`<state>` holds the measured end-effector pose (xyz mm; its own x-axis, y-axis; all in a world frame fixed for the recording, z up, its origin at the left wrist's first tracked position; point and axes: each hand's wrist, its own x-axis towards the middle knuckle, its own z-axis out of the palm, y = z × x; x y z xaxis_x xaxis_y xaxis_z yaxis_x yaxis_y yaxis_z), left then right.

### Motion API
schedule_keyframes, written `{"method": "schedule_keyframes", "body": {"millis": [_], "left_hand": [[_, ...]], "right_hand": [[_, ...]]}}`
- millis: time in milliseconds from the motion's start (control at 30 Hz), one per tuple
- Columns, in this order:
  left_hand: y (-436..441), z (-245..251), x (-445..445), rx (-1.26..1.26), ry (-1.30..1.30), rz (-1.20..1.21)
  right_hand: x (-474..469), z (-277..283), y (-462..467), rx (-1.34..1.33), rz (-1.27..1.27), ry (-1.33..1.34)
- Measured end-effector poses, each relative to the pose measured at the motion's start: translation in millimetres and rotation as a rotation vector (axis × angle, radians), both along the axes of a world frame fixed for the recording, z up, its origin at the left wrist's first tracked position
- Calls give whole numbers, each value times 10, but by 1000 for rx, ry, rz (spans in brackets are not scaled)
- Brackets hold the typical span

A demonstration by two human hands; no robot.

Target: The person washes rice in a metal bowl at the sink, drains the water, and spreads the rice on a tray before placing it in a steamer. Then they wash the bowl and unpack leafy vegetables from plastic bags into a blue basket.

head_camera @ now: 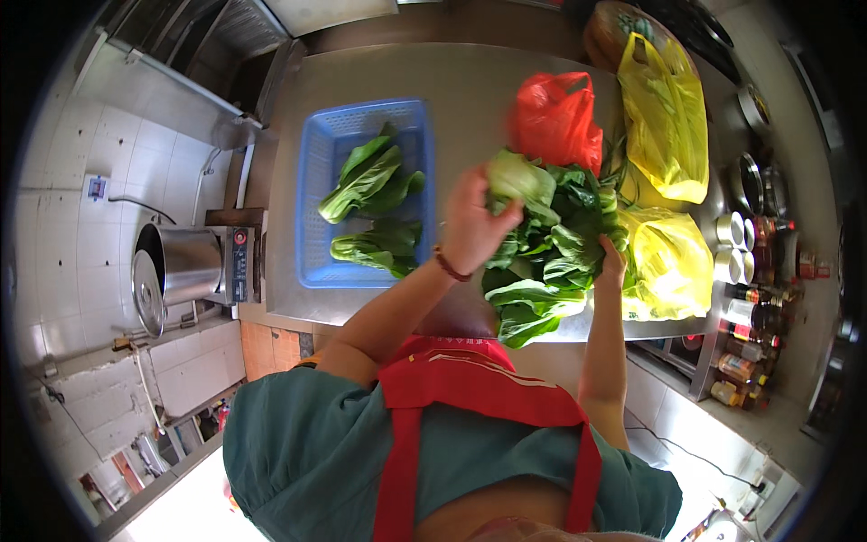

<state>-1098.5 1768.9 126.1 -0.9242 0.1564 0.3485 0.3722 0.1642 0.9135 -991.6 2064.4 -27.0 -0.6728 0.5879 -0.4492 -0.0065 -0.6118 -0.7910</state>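
My left hand (474, 227) holds a leafy green vegetable (520, 181), its pale stalk end blurred, over the left part of a pile. At the pile's right side, my right hand (612, 263) grips the stalk end of a bok choy (615, 227); some of its fingers are hidden behind leaves. More bok choy (538, 301) lies loose between my forearms, with leaves reaching over the table's near edge. Two bunches of bok choy (369, 177) rest apart inside a blue plastic basket (310, 264), left of my left hand.
A red plastic bag (559, 122) stands behind the pile. Yellow plastic bags (667, 129) sit along the right of the steel table (467, 81). Bottles and jars (745, 332) line the far right. A steel pot (189, 261) stands on an appliance at left.
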Motion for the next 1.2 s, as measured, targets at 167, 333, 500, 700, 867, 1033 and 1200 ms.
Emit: {"method": "schedule_keyframes", "body": {"millis": [167, 333, 500, 700, 867, 1033, 1200], "left_hand": [[-1218, -236, -505, 783, -503, 308], [-2003, -879, -1492, 1149, -699, 505], [-1983, -1181, -1690, 1034, -1248, 667], [-1828, -1371, -1063, 1265, -1408, 238], [-1621, -1664, -846, 868, -1339, 206], [-1475, -1489, -561, 722, -1016, 105], [-1593, -1300, -176, -934, 94, 3]], "right_hand": [[-66, 346, -257, 430, -253, -190], [-89, 852, -540, 980, -262, -313], [-313, 1565, -1023, 1419, -247, -264], [-802, 2105, -2045, 1444, 99, 157], [-1738, 1758, -3065, 2216, 549, 454], [-2338, 1066, -3608, 2375, 709, 258], [-2166, 756, -2821, 1999, 560, 186]]}}
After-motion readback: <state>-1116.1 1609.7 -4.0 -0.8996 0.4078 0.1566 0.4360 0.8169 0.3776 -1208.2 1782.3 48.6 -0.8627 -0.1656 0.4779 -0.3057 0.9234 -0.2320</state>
